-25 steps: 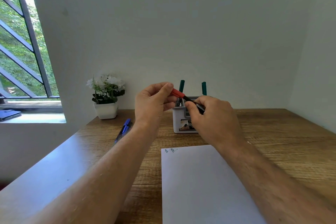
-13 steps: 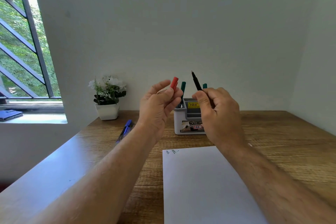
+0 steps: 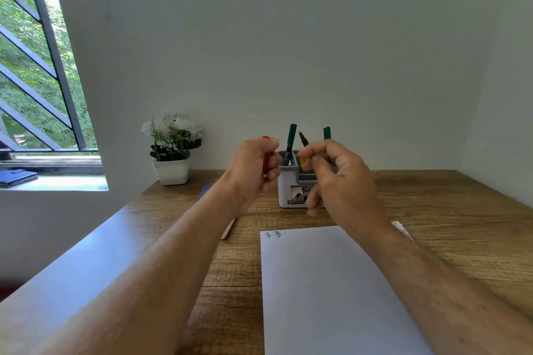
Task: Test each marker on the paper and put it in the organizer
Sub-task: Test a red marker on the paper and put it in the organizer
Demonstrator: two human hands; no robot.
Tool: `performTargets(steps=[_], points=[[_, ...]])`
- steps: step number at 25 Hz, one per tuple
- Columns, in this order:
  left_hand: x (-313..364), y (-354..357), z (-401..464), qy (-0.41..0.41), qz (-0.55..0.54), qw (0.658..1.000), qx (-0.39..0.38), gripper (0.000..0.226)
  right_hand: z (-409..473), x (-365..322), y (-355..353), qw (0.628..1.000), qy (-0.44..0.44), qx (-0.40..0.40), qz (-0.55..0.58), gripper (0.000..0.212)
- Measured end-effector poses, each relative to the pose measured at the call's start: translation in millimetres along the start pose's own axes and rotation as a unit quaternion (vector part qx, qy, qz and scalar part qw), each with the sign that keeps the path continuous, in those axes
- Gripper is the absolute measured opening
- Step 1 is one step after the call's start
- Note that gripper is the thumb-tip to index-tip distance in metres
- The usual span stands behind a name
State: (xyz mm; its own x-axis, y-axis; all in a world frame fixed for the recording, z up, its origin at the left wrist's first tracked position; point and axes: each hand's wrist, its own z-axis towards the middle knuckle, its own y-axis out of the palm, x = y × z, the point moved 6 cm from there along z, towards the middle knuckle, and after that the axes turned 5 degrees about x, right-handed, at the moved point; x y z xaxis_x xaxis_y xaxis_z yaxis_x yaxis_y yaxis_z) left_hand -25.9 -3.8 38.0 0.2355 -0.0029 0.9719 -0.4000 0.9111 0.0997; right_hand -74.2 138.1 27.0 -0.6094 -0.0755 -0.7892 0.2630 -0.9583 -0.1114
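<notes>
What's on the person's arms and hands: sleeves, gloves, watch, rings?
Nothing worn that shows. Both forearms are bare to the frame edge, no sleeves in view. The left hand and right hand have no gloves; no watch, band or ring visible. Light hair on the forearms.

Wood-grain table [image 3: 432,210], matt paper [image 3: 331,282]

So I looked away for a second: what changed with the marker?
The left hand pulled the red cap off; the right hand now holds the uncapped marker, tip up. The organizer, green markers and paper stayed put.
</notes>
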Motion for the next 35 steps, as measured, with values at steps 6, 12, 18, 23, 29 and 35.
performTargets(steps=[6, 12, 18, 23, 29, 35], points=[[-22.9, -20.4, -6.5, -0.173, 0.239, 0.948, -0.118, 0.034, 4.1, 6.6, -5.3, 0.988, 0.080, 0.004, 0.132, 0.050], [-35.4, -23.1, -17.9, -0.236, 0.429, 0.852, -0.186, 0.028, 4.2, 13.8, -2.4, 0.984, 0.110, -0.026, 0.136, 0.050], [-43.2, -19.2, -18.9, -0.251, 0.503, 0.805, -0.191, 0.027, -1.3, 15.6, 0.3, 0.986, 0.110, -0.081, 0.094, 0.040], [-45.5, -19.6, -18.2, -0.253, 0.513, 0.798, -0.188, 0.029, -19.4, 25.3, 16.0, 0.969, 0.161, -0.180, 0.057, 0.024], [-44.7, -20.3, -13.9, -0.231, 0.528, 0.797, -0.181, 0.020, -26.7, 33.5, 22.3, 0.950, 0.164, -0.262, -0.036, 0.006], [-46.9, -21.4, -8.8, -0.227, 0.524, 0.802, -0.173, 0.013, -23.6, 30.6, 19.9, 0.957, 0.121, -0.227, -0.136, 0.016]])
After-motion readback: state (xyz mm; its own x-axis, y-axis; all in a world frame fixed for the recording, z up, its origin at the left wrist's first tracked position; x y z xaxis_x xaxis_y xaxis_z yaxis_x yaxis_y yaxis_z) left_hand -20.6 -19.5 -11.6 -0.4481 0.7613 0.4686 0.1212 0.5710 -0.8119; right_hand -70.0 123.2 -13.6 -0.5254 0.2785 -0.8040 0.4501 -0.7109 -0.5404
